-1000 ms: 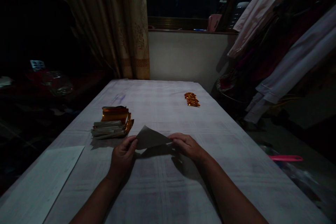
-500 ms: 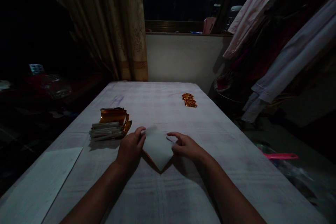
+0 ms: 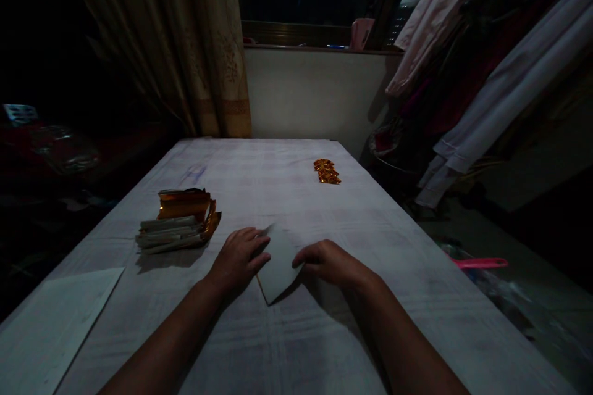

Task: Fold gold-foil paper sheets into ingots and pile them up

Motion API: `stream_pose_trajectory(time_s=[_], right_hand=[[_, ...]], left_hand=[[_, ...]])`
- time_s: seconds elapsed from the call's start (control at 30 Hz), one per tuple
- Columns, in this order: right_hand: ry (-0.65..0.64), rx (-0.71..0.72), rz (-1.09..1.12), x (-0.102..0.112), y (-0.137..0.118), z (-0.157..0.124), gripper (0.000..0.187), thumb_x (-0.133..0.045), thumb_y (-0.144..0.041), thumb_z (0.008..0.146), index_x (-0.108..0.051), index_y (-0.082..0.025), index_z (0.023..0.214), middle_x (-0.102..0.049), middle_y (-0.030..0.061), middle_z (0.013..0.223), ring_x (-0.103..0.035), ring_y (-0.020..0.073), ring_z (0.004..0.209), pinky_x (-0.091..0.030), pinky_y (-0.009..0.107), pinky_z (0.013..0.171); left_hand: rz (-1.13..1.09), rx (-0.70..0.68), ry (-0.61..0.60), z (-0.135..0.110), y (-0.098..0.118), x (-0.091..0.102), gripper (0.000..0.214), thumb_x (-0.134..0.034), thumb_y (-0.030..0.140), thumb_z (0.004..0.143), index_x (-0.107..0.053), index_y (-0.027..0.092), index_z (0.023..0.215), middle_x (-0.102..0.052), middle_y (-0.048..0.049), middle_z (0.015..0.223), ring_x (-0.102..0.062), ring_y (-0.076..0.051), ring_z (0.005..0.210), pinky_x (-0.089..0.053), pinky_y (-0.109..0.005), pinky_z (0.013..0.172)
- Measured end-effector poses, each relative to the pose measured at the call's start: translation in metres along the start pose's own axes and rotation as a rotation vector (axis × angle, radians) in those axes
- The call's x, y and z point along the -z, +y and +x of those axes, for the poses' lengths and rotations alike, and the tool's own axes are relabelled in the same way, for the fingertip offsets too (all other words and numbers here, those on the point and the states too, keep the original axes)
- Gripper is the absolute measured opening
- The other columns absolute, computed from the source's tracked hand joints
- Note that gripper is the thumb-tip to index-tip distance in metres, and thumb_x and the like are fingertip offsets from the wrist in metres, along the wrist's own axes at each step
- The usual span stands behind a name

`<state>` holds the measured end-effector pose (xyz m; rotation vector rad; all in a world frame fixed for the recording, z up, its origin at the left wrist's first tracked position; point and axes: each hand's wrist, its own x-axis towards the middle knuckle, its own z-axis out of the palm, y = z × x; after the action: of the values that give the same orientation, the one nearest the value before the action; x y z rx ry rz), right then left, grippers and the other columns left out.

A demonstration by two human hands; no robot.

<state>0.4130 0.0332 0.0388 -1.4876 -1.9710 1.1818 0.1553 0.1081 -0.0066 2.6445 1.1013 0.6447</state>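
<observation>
A pale sheet of paper (image 3: pixel 277 268), turned with one corner toward me, lies between my hands on the cloth-covered table. My left hand (image 3: pixel 239 257) grips its left edge, thumb and fingers on the paper. On the right edge, my right hand (image 3: pixel 324 261) pinches the paper with thumb and forefinger. Left of my left hand sits a stack of folded foil paper (image 3: pixel 183 205), gold on one face and greyish on the other. Several small folded gold pieces (image 3: pixel 327 171) lie in a row farther back on the right.
A white sheet (image 3: pixel 69 315) covers the table's near left corner. Beyond the table's far edge are a curtain (image 3: pixel 208 62) and a sill with a pink mug (image 3: pixel 361 33). Clothes (image 3: pixel 491 105) hang at the right, above a pink handle (image 3: pixel 482 263).
The right forefinger, stretched out before, has curled in against the paper. The left fingers have come farther over the left edge, and the paper looks narrower. The whole view has shifted slightly.
</observation>
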Motion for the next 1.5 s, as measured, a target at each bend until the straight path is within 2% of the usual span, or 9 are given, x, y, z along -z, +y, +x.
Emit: stream_pose_trajectory(time_s=[0.2, 0.3, 0.37, 0.57, 0.67, 0.8, 1.03, 1.23, 1.5], right_hand=[[0.034, 0.209, -0.015, 0.011, -0.005, -0.01, 0.012, -0.072, -0.023, 0.078, -0.082, -0.023, 0.085, -0.071, 0.0063, 0.112, -0.066, 0.0205, 0.1, -0.051, 0.032, 0.088], [-0.041, 0.135, 0.104, 0.007, 0.003, -0.006, 0.015, -0.067, -0.029, 0.082, -0.08, -0.02, 0.085, -0.074, 0.0047, 0.093, -0.067, 0.0186, 0.084, -0.052, 0.029, 0.076], [-0.012, 0.017, 0.137, -0.001, 0.01, 0.001, 0.02, -0.061, -0.028, 0.085, -0.078, -0.018, 0.084, -0.072, 0.0022, 0.074, -0.064, 0.0165, 0.068, -0.049, 0.026, 0.064], [0.221, -0.071, -0.093, -0.019, 0.011, 0.019, 0.02, -0.061, -0.027, 0.084, -0.079, -0.021, 0.087, -0.075, 0.0023, 0.076, -0.065, 0.0178, 0.071, -0.045, 0.026, 0.063], [0.257, -0.081, -0.208, -0.02, 0.005, 0.02, 0.017, -0.064, -0.029, 0.085, -0.08, -0.024, 0.088, -0.077, 0.0028, 0.083, -0.067, 0.0186, 0.076, -0.045, 0.027, 0.067], [0.304, -0.098, -0.294, -0.023, 0.002, 0.02, 0.016, -0.064, -0.028, 0.087, -0.08, -0.026, 0.092, -0.077, 0.0035, 0.088, -0.068, 0.0201, 0.082, -0.045, 0.029, 0.072], [0.354, 0.013, -0.443, -0.027, 0.005, 0.022, 0.032, -0.069, -0.02, 0.086, -0.07, -0.026, 0.118, -0.068, 0.0059, 0.108, -0.063, 0.0213, 0.1, -0.046, 0.031, 0.084], [0.313, 0.047, -0.578, -0.024, 0.001, 0.021, 0.02, -0.071, -0.023, 0.087, -0.07, -0.025, 0.106, -0.061, 0.0063, 0.109, -0.057, 0.022, 0.103, -0.045, 0.032, 0.086], [0.332, 0.002, -0.403, -0.023, 0.0, 0.023, 0.01, -0.068, -0.015, 0.082, -0.066, -0.021, 0.089, -0.066, 0.0035, 0.094, -0.059, 0.0195, 0.091, -0.043, 0.029, 0.079]], left_hand=[[-0.131, -0.147, -0.17, -0.006, 0.015, 0.008, 0.03, -0.071, 0.037, 0.088, -0.074, 0.031, 0.117, -0.073, -0.0082, 0.124, -0.058, -0.032, 0.127, -0.035, -0.057, 0.113], [-0.171, -0.171, -0.229, -0.013, 0.021, 0.01, 0.028, -0.068, 0.036, 0.09, -0.074, 0.033, 0.117, -0.072, -0.0075, 0.126, -0.055, -0.033, 0.132, -0.032, -0.06, 0.113], [-0.21, -0.147, -0.214, -0.015, 0.021, 0.009, 0.026, -0.06, 0.034, 0.094, -0.074, 0.033, 0.116, -0.072, -0.007, 0.127, -0.055, -0.031, 0.132, -0.031, -0.059, 0.115], [-0.423, 0.025, -0.141, -0.009, 0.02, 0.017, 0.042, -0.035, 0.038, 0.101, -0.075, 0.026, 0.096, -0.077, -0.0086, 0.108, -0.068, -0.024, 0.106, -0.043, -0.045, 0.108], [-0.42, 0.059, -0.13, -0.008, 0.028, 0.018, 0.034, -0.047, 0.045, 0.095, -0.073, 0.024, 0.092, -0.076, -0.0076, 0.097, -0.068, -0.025, 0.097, -0.05, -0.041, 0.097], [-0.269, 0.102, -0.021, -0.017, 0.04, 0.005, 0.03, -0.069, 0.043, 0.081, -0.071, 0.023, 0.104, -0.072, -0.0092, 0.114, -0.063, -0.03, 0.111, -0.048, -0.047, 0.101], [-0.085, 0.164, 0.058, -0.03, 0.044, -0.013, 0.042, -0.072, 0.034, 0.08, -0.066, 0.021, 0.12, -0.064, -0.0119, 0.129, -0.055, -0.034, 0.124, -0.04, -0.055, 0.11], [-0.082, 0.151, 0.036, -0.029, 0.042, -0.012, 0.04, -0.072, 0.031, 0.08, -0.067, 0.022, 0.118, -0.064, -0.0111, 0.129, -0.055, -0.033, 0.124, -0.041, -0.055, 0.109], [-0.112, 0.127, 0.053, -0.028, 0.034, -0.015, 0.034, -0.069, 0.036, 0.084, -0.068, 0.023, 0.115, -0.063, -0.0108, 0.134, -0.054, -0.033, 0.128, -0.038, -0.056, 0.112]])
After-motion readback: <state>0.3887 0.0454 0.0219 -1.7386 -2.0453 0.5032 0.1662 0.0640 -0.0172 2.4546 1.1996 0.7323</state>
